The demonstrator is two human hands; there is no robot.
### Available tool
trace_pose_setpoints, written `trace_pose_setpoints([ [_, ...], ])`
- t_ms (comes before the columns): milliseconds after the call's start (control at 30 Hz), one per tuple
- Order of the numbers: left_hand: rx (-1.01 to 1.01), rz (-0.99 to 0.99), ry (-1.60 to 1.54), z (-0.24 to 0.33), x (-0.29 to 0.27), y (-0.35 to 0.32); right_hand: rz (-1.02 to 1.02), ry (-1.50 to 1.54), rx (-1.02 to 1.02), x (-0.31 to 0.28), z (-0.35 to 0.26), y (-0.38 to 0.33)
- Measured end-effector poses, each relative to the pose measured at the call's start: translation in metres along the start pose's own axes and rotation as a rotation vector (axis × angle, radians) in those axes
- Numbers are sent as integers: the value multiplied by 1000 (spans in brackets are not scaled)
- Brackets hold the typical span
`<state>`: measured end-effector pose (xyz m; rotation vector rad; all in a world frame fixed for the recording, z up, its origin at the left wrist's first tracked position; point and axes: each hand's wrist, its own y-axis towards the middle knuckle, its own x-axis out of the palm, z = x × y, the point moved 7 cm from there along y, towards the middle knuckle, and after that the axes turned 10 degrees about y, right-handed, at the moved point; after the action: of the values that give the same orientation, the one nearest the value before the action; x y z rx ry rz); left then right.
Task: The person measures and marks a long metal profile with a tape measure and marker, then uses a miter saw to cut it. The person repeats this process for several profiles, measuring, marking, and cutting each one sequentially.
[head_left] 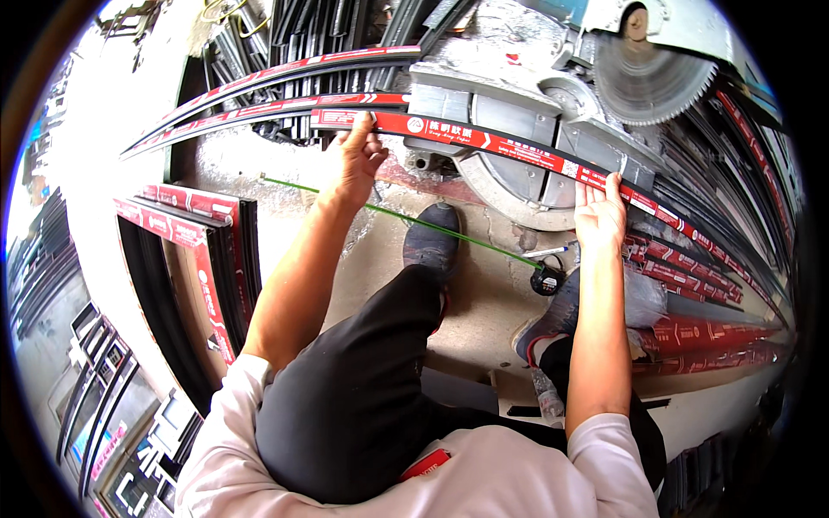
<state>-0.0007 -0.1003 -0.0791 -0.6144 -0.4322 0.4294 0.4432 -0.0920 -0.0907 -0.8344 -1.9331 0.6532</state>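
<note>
Profile (pixel 518 148) laid across the saw bed (pixel 509 112), long axis running left to right under the raised blade (pixel 654 79). Left hand (pixel 358 155) curled over its left end, right hand (pixel 600 211) pressed open-palmed near the blade side; both touching, right nearer the blade.

Glossy red film wraps the dark metal profile (pixel 518 148) (saw blade (pixel 649 79) dull grey metal).
</note>
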Motion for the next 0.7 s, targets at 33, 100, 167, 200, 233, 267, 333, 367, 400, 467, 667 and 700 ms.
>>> trace_pose_setpoints([
  [33, 0, 14, 25, -2, 5, -3, -5, 1, 13, 1, 6, 0],
  [100, 4, -15, 58, 0, 16, -9, -9, 4, 29, 8, 17, -7],
  [167, -8, -11, 92, -2, 14, -6, -4, -5, 33, 17, 34, -14],
  [200, -20, -18, 105, -6, 16, -4, -2, 1, 38, 18, 40, -15],
  [233, -24, -16, 115, -6, 15, -3, 4, 16, 69, 20, 50, -14],
  [267, -6, -31, 104, -7, 13, 0, 11, 30, 95, 20, 59, -14],
  [333, 1, -12, 82, -7, -2, 12, -20, -7, 120, 28, 71, -21],
  [367, 11, -20, 66, -4, -5, 14, -20, -24, 123, 32, 74, -25],
  [400, 21, -27, 50, 0, -11, 16, -22, -42, 127, 34, 77, -28],
  [467, 49, -57, 38, 2, -20, 23, -39, -156, 208, 31, 79, -32],
  [667, 48, -31, 60, -5, -45, 28, -356, -972, -92, -6, 38, -76],
  [700, 55, -79, 56, -3, -43, 29, -388, -1169, -256, -17, 25, -86],
])
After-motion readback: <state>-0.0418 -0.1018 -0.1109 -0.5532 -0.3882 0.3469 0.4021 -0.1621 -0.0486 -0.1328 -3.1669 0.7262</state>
